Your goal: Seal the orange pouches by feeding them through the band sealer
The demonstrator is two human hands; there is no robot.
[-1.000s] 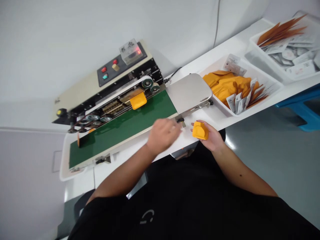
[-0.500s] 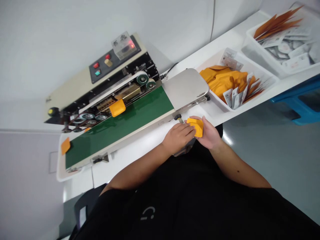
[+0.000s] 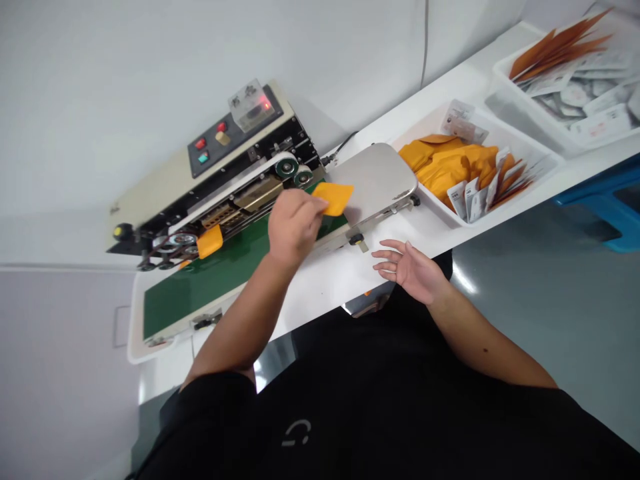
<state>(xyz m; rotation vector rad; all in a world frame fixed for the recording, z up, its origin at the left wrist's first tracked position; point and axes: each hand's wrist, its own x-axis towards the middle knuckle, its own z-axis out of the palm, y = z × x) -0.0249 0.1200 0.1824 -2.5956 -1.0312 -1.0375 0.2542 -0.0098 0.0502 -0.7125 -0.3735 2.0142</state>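
One pouch (image 3: 210, 242) is gripped by the machine (image 3: 160, 183), another pouch (image 3: 337, 198) is pinched by the left hand (image 3: 293, 223) at the belt's (image 3: 200, 283) right end, the right hand (image 3: 413, 270) spread empty, more left in the bin (image 3: 523, 143).

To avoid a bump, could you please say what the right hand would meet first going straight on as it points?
The right hand would probably meet the black knob near the green belt, though depth is unclear and it might pass above.

Open air separates the left hand (image 3: 295, 227) and right hand (image 3: 413, 272), a black knob (image 3: 356, 238) between them. Behind the green belt (image 3: 200, 293), the machine (image 3: 160, 173) blocks passage; a white bin (image 3: 530, 145) crowds the metal plate (image 3: 383, 175).
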